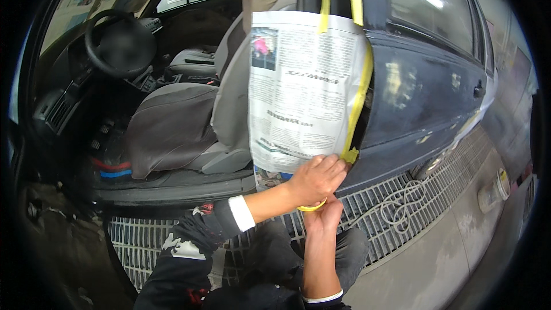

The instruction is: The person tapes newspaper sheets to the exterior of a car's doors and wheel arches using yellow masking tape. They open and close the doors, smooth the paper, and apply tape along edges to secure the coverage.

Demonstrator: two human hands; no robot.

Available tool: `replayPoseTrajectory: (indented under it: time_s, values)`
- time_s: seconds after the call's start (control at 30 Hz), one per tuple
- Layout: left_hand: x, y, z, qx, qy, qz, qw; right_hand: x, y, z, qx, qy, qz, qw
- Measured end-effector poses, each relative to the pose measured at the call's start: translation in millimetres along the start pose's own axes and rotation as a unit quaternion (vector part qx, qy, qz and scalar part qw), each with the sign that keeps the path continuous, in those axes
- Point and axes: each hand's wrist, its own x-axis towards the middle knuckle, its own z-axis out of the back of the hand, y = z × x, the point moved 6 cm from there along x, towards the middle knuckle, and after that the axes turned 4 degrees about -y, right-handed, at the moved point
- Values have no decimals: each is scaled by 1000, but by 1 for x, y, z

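A newspaper sheet [301, 90] hangs over the car's door pillar beside the front seat. Yellow masking tape [360, 94] runs down its right edge, and a short tape piece [323, 10] holds its top. At the sheet's lower right corner, the curled fingers of my left hand [318, 176] grip the tape's lower end. Just below, my right hand [326, 217] is around a roll of yellow masking tape [312, 207]; its fingertips are partly hidden behind the left hand. The roll's far side is also covered.
The dark, partly sanded rear door [426, 94] stands close on the right. A grey front seat [176, 125] and the steering wheel [120, 45] are to the left. Beneath lies a metal floor grating [370, 224] with a coiled hose [402, 206]; a bucket [494, 191] stands beyond.
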Motion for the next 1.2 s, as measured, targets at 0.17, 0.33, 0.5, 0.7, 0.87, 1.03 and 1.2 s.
replayPoseTrajectory:
  time_s: [0.17,0.33,0.5,0.7,0.87,1.03,1.2]
  values:
    - [-11,-4,15,-5,-2,35,999,-23,-17,40,-74,7,-20,997]
    - [-108,-20,24,-395,124,457,787,-52,12,64,-354,108,98,924]
    - [-179,-34,19,-532,136,633,546,-72,2,64,-637,250,115,720]
    - [-169,-21,54,-434,13,590,680,-78,14,52,-731,128,301,599]
    - [-206,59,44,-443,-270,696,497,-85,56,62,-442,80,382,808]
    - [-200,121,9,-525,-262,655,475,-69,61,95,-517,55,306,798]
    - [-184,134,-18,-494,-249,662,507,-66,41,128,-519,72,258,812]
